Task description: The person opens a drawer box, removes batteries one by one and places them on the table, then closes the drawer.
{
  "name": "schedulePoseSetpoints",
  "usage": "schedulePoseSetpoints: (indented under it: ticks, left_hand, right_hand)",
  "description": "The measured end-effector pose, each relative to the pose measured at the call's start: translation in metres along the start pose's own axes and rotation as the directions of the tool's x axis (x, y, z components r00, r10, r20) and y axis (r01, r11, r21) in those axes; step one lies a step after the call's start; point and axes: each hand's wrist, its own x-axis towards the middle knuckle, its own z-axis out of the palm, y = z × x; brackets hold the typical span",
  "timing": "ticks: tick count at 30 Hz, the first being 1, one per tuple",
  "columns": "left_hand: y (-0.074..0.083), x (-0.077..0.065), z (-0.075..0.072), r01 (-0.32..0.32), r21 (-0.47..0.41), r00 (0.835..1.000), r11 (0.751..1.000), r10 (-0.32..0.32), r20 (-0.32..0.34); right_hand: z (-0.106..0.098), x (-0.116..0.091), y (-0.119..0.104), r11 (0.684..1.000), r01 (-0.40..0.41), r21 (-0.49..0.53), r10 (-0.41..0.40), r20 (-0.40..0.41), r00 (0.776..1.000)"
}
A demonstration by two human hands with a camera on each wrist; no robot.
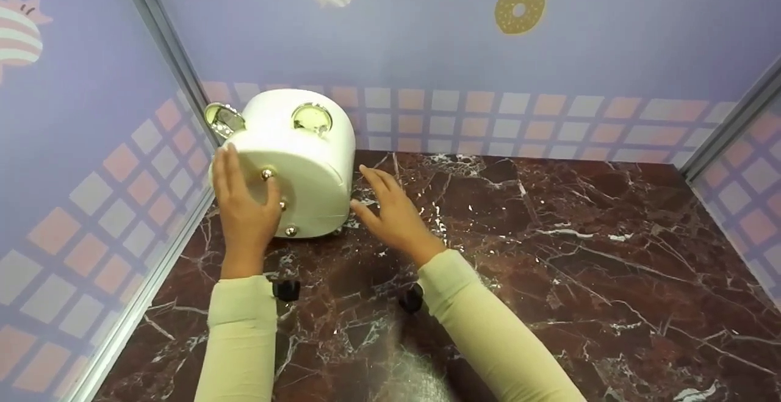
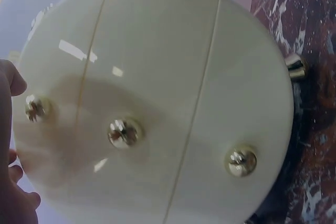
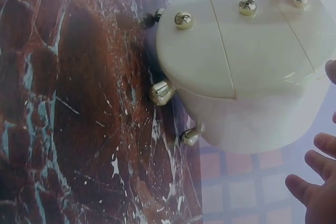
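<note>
A glossy white rounded box (image 1: 320, 191) with drawer seams and gold knobs (image 1: 291, 231) stands at the left of the marble-patterned surface. Two shiny gold ear-like rounds (image 1: 312, 118) rise from its top. My left hand (image 1: 247, 216) lies with straight fingers at the upper left of its front, thumb by the top knob. Part of that left hand (image 2: 18, 198) shows at the edge of the left wrist view. My right hand (image 1: 396, 216) is held just off the box's right side, fingers spread and holding nothing. Gold feet (image 3: 161, 93) under the box appear in the right wrist view.
A purple back wall (image 1: 427, 42) with printed sweets and checks stands close behind the box. The left wall (image 1: 104, 146) is close to the box's left side. Dark red marble surface (image 1: 549, 268) extends to the right.
</note>
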Motion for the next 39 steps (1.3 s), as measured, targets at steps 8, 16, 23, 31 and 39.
schedulePoseSetpoints:
  ticks: [8, 16, 23, 31, 39]
  left_hand:
    - [-0.017, 0.007, -0.008, 0.08, -0.085, 0.995, 0.993, -0.084, -0.048]
    - [-0.043, 0.013, -0.006, 0.098, -0.166, 0.988, 0.981, -0.116, -0.102]
    - [-0.061, 0.016, -0.001, 0.172, -0.256, 0.978, 0.951, -0.196, -0.07]
    - [-0.076, 0.021, 0.0, 0.235, -0.432, 0.967, 0.871, -0.254, 0.014]
    - [-0.068, 0.015, -0.005, 0.262, -0.533, 0.962, 0.805, -0.262, 0.078]
  right_hand:
    - [0.007, 0.008, -0.003, 0.999, -0.024, 0.044, 0.024, 0.004, 1.0]
    - [0.014, 0.015, -0.006, 0.994, -0.056, 0.095, 0.056, 0.007, 0.998]
    - [0.016, 0.021, -0.011, 0.992, -0.071, 0.108, 0.069, 0.016, 0.997]
    - [0.019, 0.026, -0.017, 0.983, -0.085, 0.161, 0.074, 0.073, 0.995]
    - [0.029, 0.029, -0.02, 0.969, -0.153, 0.194, 0.136, 0.101, 0.986]
